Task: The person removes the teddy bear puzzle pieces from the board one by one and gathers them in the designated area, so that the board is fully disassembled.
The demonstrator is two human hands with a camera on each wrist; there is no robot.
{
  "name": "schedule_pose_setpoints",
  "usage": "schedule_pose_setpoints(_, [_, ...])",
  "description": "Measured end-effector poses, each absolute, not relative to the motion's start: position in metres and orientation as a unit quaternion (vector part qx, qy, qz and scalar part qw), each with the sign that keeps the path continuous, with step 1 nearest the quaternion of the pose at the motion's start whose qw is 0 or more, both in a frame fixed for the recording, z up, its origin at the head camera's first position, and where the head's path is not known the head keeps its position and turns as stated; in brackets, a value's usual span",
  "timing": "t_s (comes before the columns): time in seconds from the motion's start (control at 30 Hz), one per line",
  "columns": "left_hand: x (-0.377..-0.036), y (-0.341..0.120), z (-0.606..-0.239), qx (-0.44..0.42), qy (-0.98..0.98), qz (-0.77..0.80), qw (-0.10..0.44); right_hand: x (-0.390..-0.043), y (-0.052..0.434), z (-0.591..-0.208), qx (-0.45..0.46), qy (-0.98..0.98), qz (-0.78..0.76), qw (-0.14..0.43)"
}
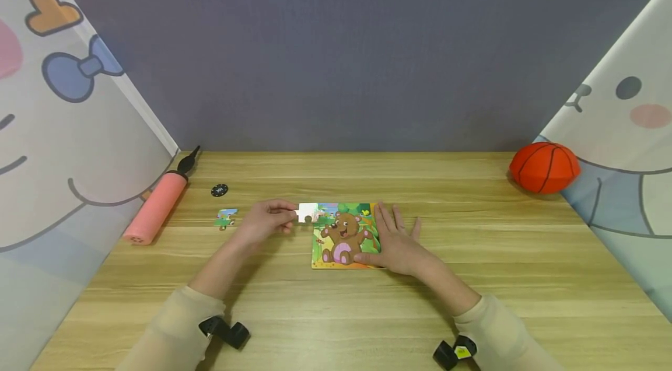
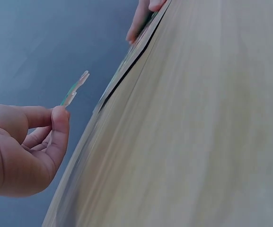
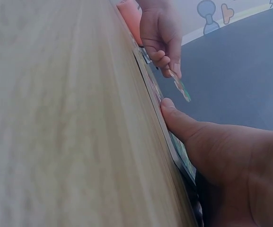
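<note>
One puzzle piece [image 1: 307, 212] is pinched in the left hand [image 1: 265, 223] fingertips, a second piece [image 1: 226, 217] lies apart, while the right hand [image 1: 397, 241] presses seemingly flat-fingered on one puzzle board [image 1: 341, 237].

The wooden table [image 1: 336, 312] bears a bear puzzle [image 1: 343, 237], pink pump [image 1: 156, 207], orange ball [image 1: 544, 167] (far right) and loose piece [image 1: 226, 217].

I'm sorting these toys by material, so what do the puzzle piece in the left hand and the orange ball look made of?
The puzzle piece looks like thin printed cardboard: flat, edge-on in the left wrist view, glossy picture. The orange ball seems rubber or foam, matte with black seams; which one isn't clear.
</note>
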State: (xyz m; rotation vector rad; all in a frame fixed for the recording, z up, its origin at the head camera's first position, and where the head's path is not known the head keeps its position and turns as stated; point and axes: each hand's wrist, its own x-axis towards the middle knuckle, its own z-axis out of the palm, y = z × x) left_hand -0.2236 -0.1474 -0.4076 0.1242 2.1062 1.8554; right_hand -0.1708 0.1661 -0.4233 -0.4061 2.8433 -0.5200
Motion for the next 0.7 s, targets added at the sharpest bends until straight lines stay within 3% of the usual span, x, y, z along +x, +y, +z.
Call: schedule_pose_setpoints(0.7, [-0.223,-0.197,-0.408,0.025,0.751,0.644,0.141,-0.169,0.164,-0.418,-0.110,0.977,-0.149,0.101])
